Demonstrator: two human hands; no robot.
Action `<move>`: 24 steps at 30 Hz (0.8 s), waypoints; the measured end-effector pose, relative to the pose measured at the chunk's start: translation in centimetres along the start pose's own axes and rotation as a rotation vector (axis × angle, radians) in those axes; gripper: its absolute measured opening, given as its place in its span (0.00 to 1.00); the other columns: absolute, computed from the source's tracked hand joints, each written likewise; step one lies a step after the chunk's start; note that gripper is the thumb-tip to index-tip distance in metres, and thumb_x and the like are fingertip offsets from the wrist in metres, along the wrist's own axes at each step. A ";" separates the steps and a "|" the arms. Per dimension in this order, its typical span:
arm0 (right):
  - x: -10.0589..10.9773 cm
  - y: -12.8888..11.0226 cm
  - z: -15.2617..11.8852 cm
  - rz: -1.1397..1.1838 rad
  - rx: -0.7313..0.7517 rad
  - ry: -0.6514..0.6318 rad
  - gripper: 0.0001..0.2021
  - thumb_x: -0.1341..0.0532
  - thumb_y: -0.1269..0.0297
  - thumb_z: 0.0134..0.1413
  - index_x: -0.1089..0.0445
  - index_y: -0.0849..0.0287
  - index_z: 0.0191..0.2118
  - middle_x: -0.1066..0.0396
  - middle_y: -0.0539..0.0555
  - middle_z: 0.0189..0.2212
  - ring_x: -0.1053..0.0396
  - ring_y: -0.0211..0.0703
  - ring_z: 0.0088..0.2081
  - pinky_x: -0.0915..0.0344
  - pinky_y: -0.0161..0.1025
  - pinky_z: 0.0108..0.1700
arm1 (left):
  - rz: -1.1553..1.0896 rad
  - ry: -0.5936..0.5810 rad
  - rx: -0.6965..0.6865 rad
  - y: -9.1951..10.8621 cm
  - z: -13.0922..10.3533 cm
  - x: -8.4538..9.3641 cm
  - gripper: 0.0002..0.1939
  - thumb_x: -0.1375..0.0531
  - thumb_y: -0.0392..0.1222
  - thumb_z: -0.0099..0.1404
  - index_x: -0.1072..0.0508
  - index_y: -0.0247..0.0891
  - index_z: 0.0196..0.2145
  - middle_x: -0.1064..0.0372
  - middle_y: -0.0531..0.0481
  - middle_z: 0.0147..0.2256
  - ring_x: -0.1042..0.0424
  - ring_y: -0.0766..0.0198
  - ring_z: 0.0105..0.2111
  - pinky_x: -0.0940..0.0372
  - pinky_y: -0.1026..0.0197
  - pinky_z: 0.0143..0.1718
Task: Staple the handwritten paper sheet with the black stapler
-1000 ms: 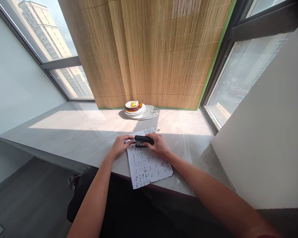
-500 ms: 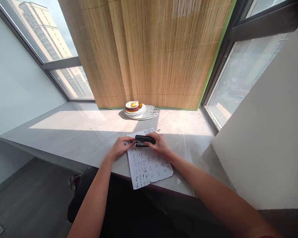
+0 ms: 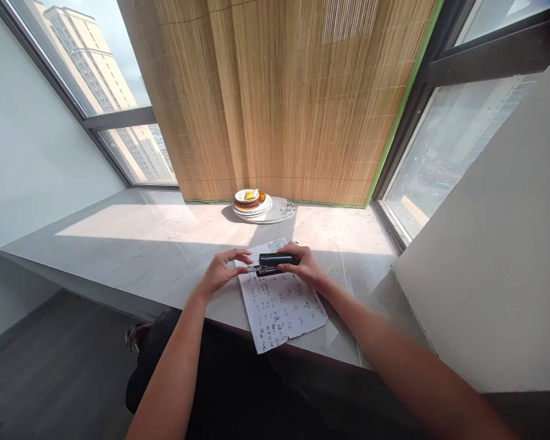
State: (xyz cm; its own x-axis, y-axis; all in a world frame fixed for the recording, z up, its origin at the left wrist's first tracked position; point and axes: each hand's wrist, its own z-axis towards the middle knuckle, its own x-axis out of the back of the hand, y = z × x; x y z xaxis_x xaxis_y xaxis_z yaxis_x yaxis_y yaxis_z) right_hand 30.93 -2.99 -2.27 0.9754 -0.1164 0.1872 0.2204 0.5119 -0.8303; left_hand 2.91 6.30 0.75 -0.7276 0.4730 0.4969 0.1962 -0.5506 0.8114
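A black stapler (image 3: 278,260) lies sideways over a handwritten sheet of paper (image 3: 284,305). My right hand (image 3: 304,264) grips its right end, fingers on top and thumb at the lower arm. The stapler's jaws are parted, and a narrow metal strip (image 3: 255,268) shows between them, jutting out to the left. At that tip is my left hand (image 3: 223,269), its thumb touching or nearly touching the metal while the fingers stay spread above. Whether small staples are there is too fine to tell.
Stacked plates and small dishes (image 3: 252,205) stand by the bamboo blind (image 3: 279,110), partly on a larger oval plate (image 3: 282,211). The grey stone ledge (image 3: 119,244) ends just before my lap. A white wall (image 3: 495,244) rises on the right.
The stapler and my right hand have shifted slightly right, away from my left hand. My left fingers have spread, and more of the metal strip shows. The paper has moved a little right.
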 end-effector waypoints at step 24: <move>10.3 -0.5 -0.6 -0.309 -0.350 -0.052 0.18 0.27 0.52 0.52 0.18 0.58 0.44 0.17 0.57 0.39 0.21 0.56 0.44 0.27 0.51 0.48 | 0.556 -0.153 -0.188 -1.9 -0.4 -1.0 0.09 0.40 0.42 0.72 0.19 0.41 0.40 0.22 0.42 0.51 0.25 0.49 0.54 0.35 0.45 0.61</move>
State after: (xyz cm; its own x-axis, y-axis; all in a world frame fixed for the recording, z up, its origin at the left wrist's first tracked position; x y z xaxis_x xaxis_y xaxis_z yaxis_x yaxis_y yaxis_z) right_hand 40.91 -4.99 -0.26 0.8647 -0.1706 0.4725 0.4961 0.1413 -0.8567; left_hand 3.02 6.63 -1.35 -0.4438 0.1657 0.8807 0.3902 -0.8490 0.3564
